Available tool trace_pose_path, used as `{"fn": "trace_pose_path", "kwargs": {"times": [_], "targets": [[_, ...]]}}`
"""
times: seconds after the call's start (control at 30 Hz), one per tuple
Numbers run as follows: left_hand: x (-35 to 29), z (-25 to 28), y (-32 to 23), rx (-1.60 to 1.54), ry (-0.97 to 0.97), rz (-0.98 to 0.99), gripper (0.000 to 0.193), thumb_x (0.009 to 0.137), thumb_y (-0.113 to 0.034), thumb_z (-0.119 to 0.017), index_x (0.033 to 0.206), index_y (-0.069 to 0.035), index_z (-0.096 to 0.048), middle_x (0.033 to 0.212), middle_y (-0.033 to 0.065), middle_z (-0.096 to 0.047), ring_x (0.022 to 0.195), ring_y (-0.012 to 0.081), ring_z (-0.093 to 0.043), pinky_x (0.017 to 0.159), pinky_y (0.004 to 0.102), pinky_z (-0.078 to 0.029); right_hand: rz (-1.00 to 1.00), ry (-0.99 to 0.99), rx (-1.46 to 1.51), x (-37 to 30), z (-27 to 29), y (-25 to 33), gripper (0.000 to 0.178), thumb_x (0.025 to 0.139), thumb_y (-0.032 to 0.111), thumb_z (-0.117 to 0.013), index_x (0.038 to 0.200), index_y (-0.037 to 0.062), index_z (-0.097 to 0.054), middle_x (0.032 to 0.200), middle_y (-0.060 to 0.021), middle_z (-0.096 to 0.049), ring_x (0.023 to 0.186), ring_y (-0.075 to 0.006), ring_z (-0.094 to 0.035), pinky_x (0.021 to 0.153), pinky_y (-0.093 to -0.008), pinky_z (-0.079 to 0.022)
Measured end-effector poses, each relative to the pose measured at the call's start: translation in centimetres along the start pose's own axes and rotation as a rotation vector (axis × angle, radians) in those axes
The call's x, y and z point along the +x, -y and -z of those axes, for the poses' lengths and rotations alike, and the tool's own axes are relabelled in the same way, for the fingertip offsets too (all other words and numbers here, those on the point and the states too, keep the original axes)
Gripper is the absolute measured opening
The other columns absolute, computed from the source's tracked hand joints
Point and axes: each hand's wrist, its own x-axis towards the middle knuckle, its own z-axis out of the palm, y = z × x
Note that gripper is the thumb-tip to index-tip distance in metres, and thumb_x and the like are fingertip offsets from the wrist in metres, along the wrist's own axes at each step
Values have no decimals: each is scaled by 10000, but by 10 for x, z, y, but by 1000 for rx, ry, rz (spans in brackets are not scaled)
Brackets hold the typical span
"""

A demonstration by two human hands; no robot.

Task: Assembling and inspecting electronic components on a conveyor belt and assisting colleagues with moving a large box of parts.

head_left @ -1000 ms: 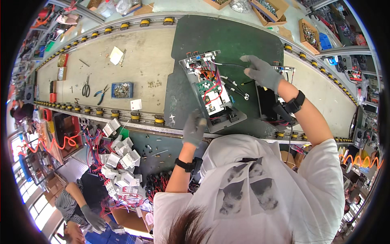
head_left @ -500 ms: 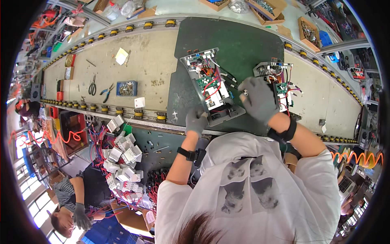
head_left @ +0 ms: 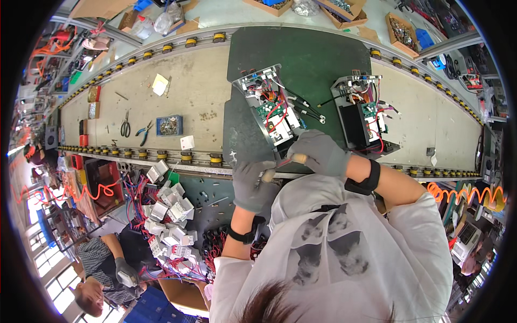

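Observation:
At the near end of the left wired electronic unit (head_left: 269,110), my two gloved hands are close together. My left hand (head_left: 252,180) is closed in a pinch near the table edge. My right hand (head_left: 319,153) is also pinched, covering part of the unit's near end. A thin reddish strand, apparently a wire (head_left: 283,161), runs between the fingertips; its ends are hidden. Black cables (head_left: 309,110) with ring ends stick out from the unit's right side. A second wired unit (head_left: 358,121), with a black panel, stands to the right, untouched.
Both units stand on a dark green board (head_left: 301,54). Leftward are pliers (head_left: 144,133), scissors (head_left: 125,125) and a blue box of small parts (head_left: 169,125). Roller rails (head_left: 186,157) line the bench. White wired modules (head_left: 171,210) are piled at near left, beside a co-worker's gloved hand (head_left: 126,273).
My right hand has left the cables between the units and come nearer, beside my left hand. My left hand has shifted off the unit's near corner. The thin reddish strand now shows between them.

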Motion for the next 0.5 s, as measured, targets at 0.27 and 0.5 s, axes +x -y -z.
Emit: {"fn": "trace_pose_path", "kwargs": {"times": [0.27,0.5], "targets": [[-16,-17,-8,-915,-95,592,275,780,-106,-703,1004,-18,-569,862,83,-644,774,117,-604,644,245,-500,1,26,222,9,8,31,230,739,92,-583,957,154,-622,795,-50,-598,765,-267,-572,694,-383,-442],[-6,-40,-12,-1196,-59,678,322,793,-45,-671,1068,1,-510,882,102,-633,780,160,-626,667,255,-517,220,-147,-234,1,14,23,297,656,85,-611,946,147,-637,721,-12,-498,672,-213,-533,619,-352,-421]]}}
